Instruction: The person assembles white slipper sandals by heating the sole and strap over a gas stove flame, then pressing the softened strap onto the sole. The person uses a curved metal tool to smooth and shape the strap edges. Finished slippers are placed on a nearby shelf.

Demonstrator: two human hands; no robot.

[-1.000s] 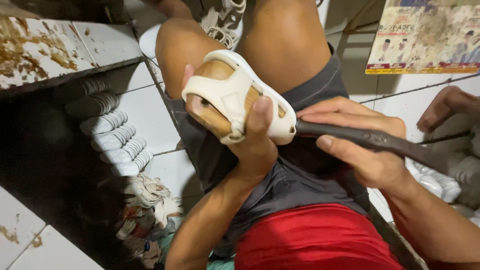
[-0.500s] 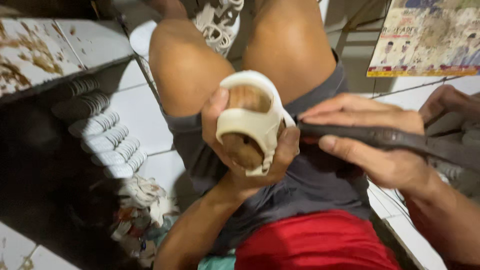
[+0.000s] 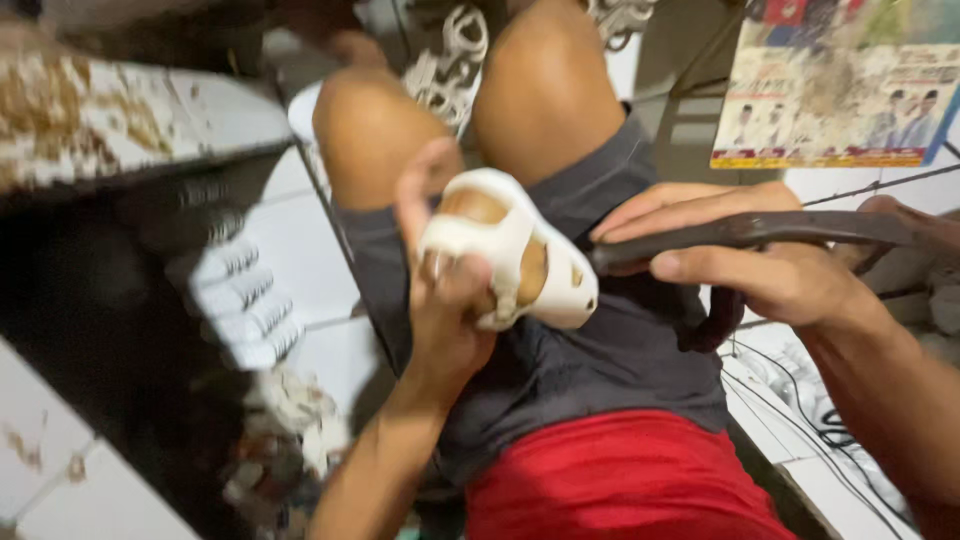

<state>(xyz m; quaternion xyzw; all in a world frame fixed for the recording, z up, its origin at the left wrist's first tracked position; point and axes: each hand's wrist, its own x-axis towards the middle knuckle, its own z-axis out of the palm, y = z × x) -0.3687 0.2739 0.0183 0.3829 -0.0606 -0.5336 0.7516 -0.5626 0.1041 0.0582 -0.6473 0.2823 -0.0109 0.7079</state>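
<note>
At frame centre, the left hand grips a small white sandal, seemingly light and flexible; the right hand clasps a dark tool handle.

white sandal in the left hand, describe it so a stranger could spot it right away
Start at the seated person's bare knees and grey shorts. Just above the lap, the left hand grips a small white sandal with a tan insole. Unlike the long dark tool in the right hand, it is pale and strappy.
</note>
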